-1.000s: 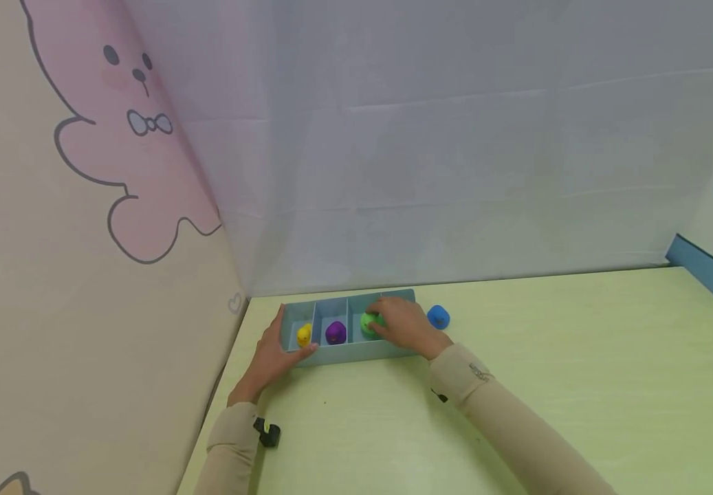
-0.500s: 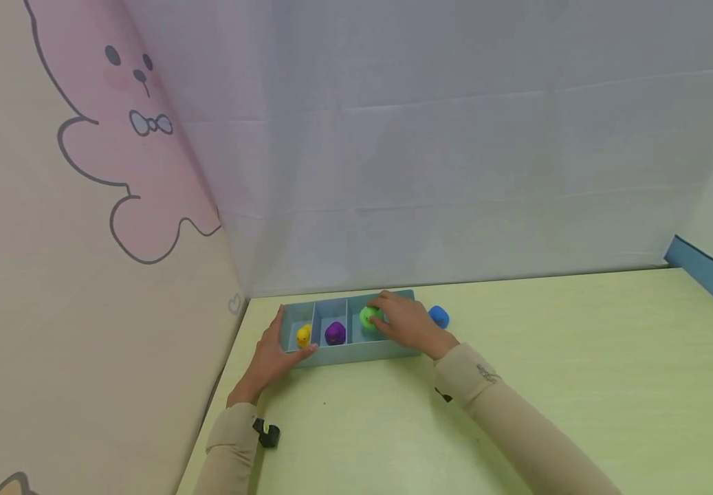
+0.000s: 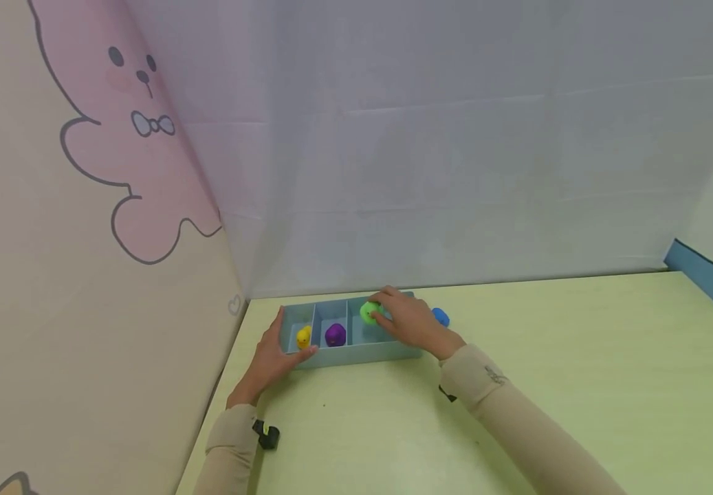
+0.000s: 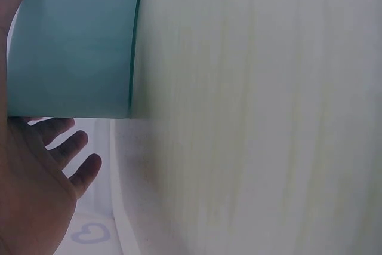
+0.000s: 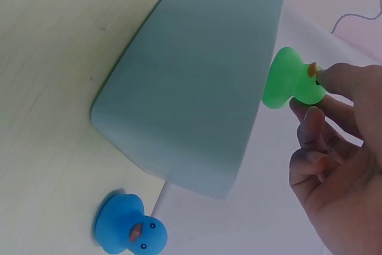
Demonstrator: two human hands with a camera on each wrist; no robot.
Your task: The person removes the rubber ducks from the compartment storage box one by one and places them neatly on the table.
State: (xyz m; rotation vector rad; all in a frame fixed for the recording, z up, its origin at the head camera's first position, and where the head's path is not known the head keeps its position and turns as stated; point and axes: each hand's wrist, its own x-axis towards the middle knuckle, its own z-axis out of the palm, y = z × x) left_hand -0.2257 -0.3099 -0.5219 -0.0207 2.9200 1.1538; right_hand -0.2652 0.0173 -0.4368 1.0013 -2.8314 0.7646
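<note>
A blue-green divided box [image 3: 362,354] stands near the back left of the table. My left hand [image 3: 271,359] rests against its left end, fingers extended along that side and thumb along the front wall. My right hand [image 3: 414,322] pinches a green rubber duck [image 3: 368,312] by the head between thumb and fingers, over the right part of the box. In the right wrist view the duck [image 5: 287,82] shows above the box rim. A yellow duck [image 3: 303,336] sits in the left compartment, a purple duck [image 3: 335,335] in the one beside it.
A blue rubber duck [image 3: 441,317] sits on the table just right of the box, partly behind the right hand in the head view. The pale yellow table [image 3: 579,364] meets a white curtain [image 3: 430,192] behind and a printed wall [image 3: 84,330] at left.
My right hand has risen slightly and shifted a little back and right, raising the green duck in the box. The left hand and the box stay put.
</note>
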